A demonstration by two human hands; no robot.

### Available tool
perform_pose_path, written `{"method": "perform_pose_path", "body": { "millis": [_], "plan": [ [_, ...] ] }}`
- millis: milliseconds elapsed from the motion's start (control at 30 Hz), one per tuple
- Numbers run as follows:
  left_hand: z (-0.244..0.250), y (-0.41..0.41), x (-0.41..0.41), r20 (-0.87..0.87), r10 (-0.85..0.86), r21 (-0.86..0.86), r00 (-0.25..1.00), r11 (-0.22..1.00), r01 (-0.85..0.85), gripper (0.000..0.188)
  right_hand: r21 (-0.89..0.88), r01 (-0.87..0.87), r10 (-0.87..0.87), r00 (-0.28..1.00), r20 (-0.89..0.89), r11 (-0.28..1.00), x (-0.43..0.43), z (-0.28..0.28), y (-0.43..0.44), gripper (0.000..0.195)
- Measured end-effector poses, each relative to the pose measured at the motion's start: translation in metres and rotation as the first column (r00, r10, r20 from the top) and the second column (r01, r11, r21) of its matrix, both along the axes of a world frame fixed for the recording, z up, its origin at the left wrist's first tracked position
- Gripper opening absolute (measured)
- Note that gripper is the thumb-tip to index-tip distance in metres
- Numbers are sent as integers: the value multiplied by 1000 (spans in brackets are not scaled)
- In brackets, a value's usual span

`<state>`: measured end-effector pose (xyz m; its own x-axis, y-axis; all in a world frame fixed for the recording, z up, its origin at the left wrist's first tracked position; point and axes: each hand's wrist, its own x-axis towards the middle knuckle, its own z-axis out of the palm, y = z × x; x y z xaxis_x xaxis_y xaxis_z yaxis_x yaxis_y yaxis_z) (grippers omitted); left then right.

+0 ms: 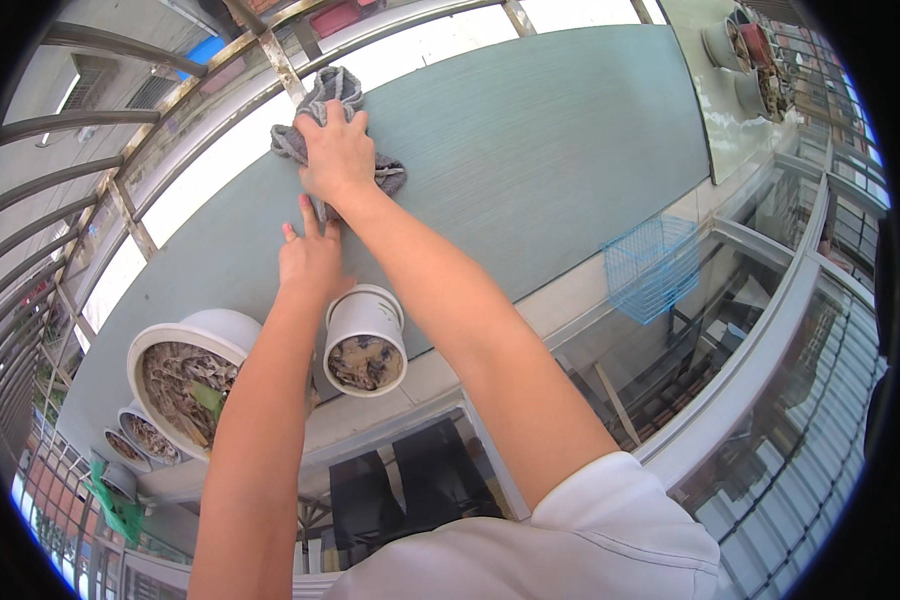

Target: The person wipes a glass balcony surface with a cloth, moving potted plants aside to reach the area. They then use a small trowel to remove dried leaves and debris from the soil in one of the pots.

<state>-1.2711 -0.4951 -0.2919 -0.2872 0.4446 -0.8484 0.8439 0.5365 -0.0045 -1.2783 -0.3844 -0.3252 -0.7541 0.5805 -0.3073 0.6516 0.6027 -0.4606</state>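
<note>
My right hand [339,154] presses down on a crumpled grey cloth [391,174] with lighter edging, its fingers bunching the fabric at the outer edge of a grey-green board [540,150]. Just below it, my left hand [311,259] reaches forward with fingers spread, the fingertips close to the cloth's lower end; whether they touch it I cannot tell. Beside the left wrist is a white pot [365,337] with brown, muddy-looking contents. A larger white pot [221,330] holding dry plant matter and a green leaf is partly behind my left forearm.
Metal window bars [82,124] run along the far and left sides. Smaller pots [150,435] and a green plastic bag [116,506] are at lower left. A blue wire basket [652,266] is by the board's near edge. More potted plants [754,64] stand at upper right.
</note>
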Motion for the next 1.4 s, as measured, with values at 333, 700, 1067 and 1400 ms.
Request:
{"method": "perform_pose_path", "body": {
  "millis": [333,700,1067,1400],
  "plan": [
    [3,-9,-4,-19,36,46,999,998,-35,113,-608,376,-682,607,-409,699,143,11,113,57],
    [6,0,-1,1,32,20,999,999,-32,113,209,202,-231,965,125,957,279,2,-29,63],
    [-3,-5,-2,2,29,79,1000,996,-29,114,-364,144,47,882,468,920,273,52,-143,87],
    [-1,-7,-6,24,37,57,999,998,-38,114,-739,54,284,902,324,671,231,104,-49,90]
  ]
}}
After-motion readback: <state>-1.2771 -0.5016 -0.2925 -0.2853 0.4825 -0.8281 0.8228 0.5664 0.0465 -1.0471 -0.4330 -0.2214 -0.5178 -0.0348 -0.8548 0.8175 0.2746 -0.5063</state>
